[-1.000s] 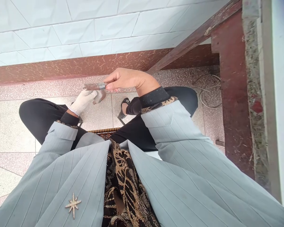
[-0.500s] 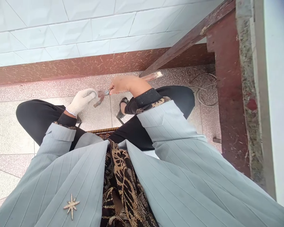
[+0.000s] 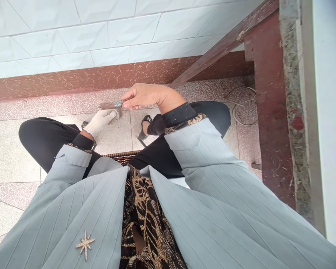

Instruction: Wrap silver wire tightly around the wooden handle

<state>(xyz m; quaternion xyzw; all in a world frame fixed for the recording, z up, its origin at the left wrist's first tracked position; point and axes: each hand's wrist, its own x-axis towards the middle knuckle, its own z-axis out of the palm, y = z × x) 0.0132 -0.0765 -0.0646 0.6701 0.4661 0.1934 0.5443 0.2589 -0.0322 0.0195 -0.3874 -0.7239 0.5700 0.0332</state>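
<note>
Above speckled floor, brown tool, coiled silvery wire, right hand gripping.

White tiled wall above reddish-brown baseboard and pale speckled floor

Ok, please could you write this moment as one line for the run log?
right hand: bare, holds wire-wound tool | left hand: gloved, close to tool, grip unclear | around: tiled wall, speckled floor
</note>
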